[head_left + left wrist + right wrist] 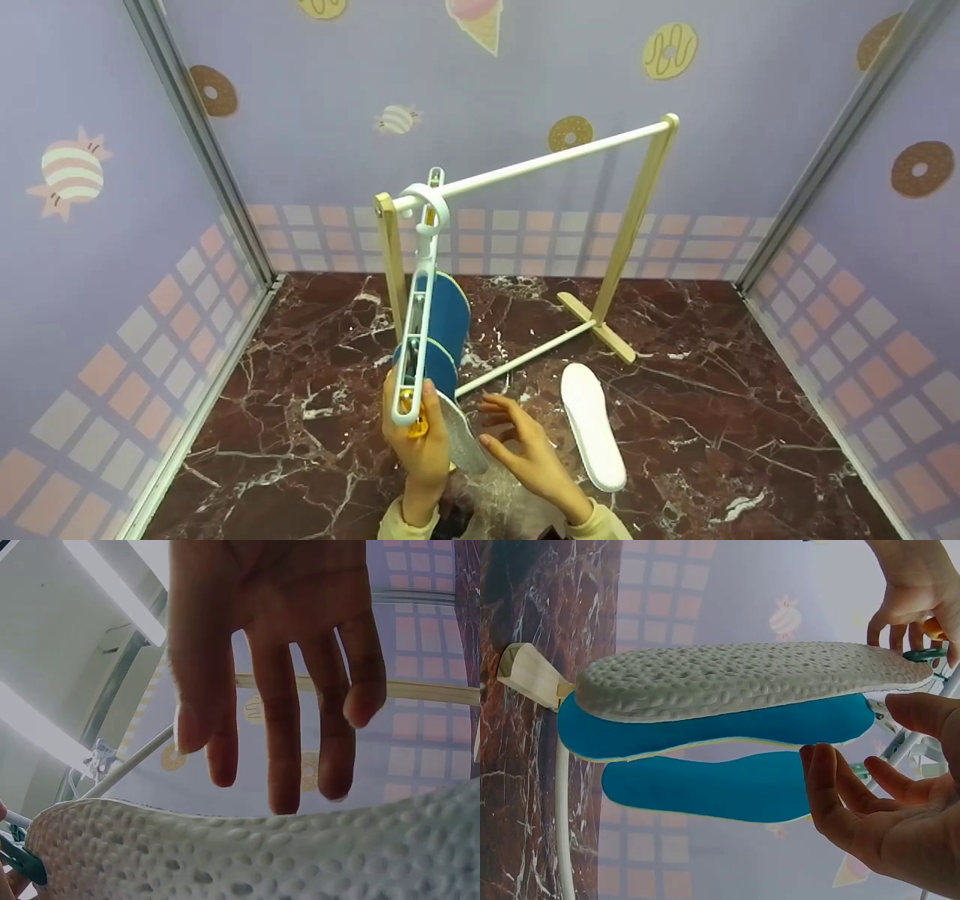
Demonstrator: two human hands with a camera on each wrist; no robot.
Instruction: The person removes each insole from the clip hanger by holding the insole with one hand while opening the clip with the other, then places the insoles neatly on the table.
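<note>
A white clip hanger (425,262) hangs by its round hook from the rack's top bar, near the bar's left post. At its near end my left hand (421,450) holds an orange clip (417,427), fingers around it. A dimpled whitish insole (750,679) hangs at that end, a green clip (924,655) on its tip. Behind it hang two blue insoles (705,736), partly overlapping in the right wrist view. My right hand (534,454) hovers beside the whitish insole, fingers loosely bent and holding nothing. In the left wrist view its fingers (279,735) spread above that insole.
The wooden rack (637,217) stands on a dark red marbled tabletop (712,405), with a low white crossbar (525,358). Another white insole (592,427) lies flat to the right of my right hand. Patterned lilac panels (525,75) enclose the back and sides.
</note>
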